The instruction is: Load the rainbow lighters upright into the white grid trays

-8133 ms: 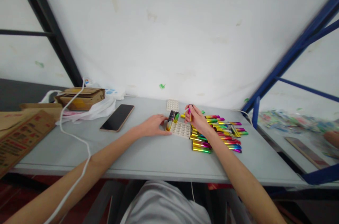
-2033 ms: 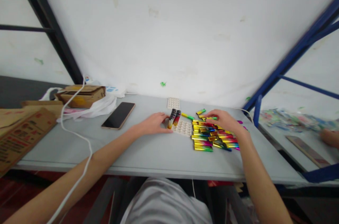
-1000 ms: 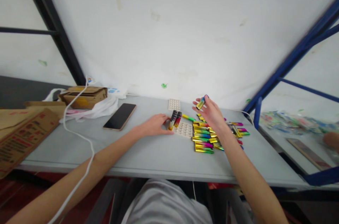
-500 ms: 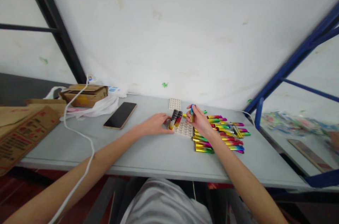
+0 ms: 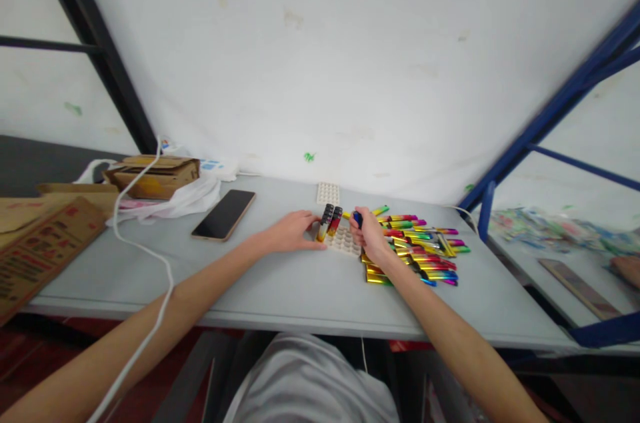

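A pale tray with round hollows [image 5: 345, 242] lies on the grey table. Black-topped, shiny yellow and red tubes [image 5: 330, 219] stand in rows at its left end. My left hand [image 5: 295, 232] rests beside them, thumb and fingers apart around the tray's left end, holding nothing. Closed over the tray's right side, my right hand [image 5: 370, 234] grips a tube with a dark blue end [image 5: 357, 218]. Many shiny multicoloured tubes [image 5: 425, 270] lie in a loose pile to the right, partly behind my right forearm.
Behind is a second pale tray [image 5: 328, 193]. A phone [image 5: 225, 214], cardboard boxes [image 5: 50, 243], a white bag [image 5: 193, 200] and a white cable [image 5: 163, 263] are at left. Beyond the blue frame [image 5: 540, 123], a person's hand [image 5: 627, 268] shows near another phone [image 5: 580, 288].
My right hand has turned, so the tube it holds now shows only its dark blue end. My left hand stays beside the standing tubes. The whole view has shifted slightly.
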A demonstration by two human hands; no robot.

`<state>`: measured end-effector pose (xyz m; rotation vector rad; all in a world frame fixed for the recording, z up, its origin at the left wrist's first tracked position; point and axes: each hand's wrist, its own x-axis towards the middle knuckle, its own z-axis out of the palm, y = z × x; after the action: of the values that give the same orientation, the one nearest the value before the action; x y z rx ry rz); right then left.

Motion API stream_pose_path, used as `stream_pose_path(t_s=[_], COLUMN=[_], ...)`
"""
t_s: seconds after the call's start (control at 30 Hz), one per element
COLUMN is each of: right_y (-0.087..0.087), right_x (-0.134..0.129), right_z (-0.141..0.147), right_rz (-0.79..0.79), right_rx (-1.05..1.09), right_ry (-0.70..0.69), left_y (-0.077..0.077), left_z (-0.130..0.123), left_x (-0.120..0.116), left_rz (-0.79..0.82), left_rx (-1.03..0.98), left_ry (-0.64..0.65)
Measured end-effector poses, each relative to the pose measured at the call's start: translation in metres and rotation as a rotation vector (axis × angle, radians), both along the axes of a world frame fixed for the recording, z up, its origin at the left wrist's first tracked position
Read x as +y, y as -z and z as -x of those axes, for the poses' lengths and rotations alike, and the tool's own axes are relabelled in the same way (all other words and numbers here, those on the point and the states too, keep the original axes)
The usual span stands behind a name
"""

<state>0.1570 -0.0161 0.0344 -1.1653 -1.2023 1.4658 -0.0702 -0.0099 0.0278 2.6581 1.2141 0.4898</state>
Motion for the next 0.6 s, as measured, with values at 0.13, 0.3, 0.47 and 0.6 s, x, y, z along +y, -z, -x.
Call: stream_pose_path(t_s=[0.13,0.3,0.47,0.6], right_y=[0.001,0.001,-0.002,-0.006], right_x=[-0.002,-0.002,0.000,-0.003], right_z=[0.003,0.000,-0.005,-0.009], right_rz=[-0.032,-0.054,-0.262,-0.548], right_rx=[-0.012,0.044,0.037,-0.239], right_ry=[0.001,-0.005,-0.041,-0.049], left_y=[0.000,0.000,0.000,0.001], left_z=[0.000,0.000,0.001,0.001], left_x=[0.000,0.000,0.000,0.001], left_rz=[-0.005,-0.001,-0.009,-0.005], left_rx=[0.006,0.000,-0.016,-0.028], left_ry=[0.003,0.011,0.019,0.025])
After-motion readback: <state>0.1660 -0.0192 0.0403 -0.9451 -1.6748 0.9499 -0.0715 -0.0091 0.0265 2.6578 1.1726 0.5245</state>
